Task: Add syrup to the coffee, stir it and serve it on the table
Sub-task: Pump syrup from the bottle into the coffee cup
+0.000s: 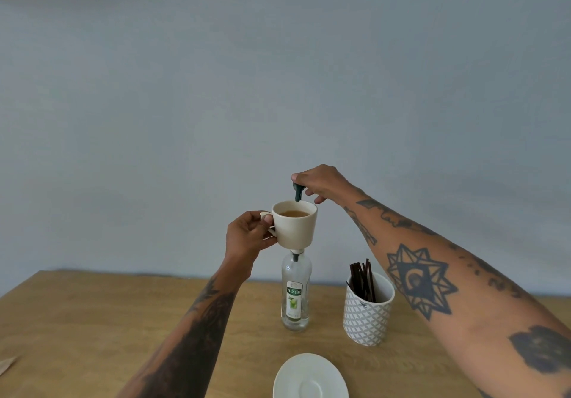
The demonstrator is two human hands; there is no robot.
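Observation:
My left hand (250,237) grips the handle of a cream coffee cup (296,227) and holds it in the air, level, with brown coffee inside. The cup hides the neck of a clear glass syrup bottle (295,292) that stands upright on the wooden table (92,320). My right hand (321,183) rests on top of the bottle's dark green pump head (298,192). The pump's spout points down over the far rim of the cup. No stream of syrup is visible.
A patterned white-and-grey cup (367,314) holding several dark stir sticks (363,280) stands right of the bottle. A white saucer (310,377) lies at the near edge, partly cut off. A plain grey wall rises behind the table.

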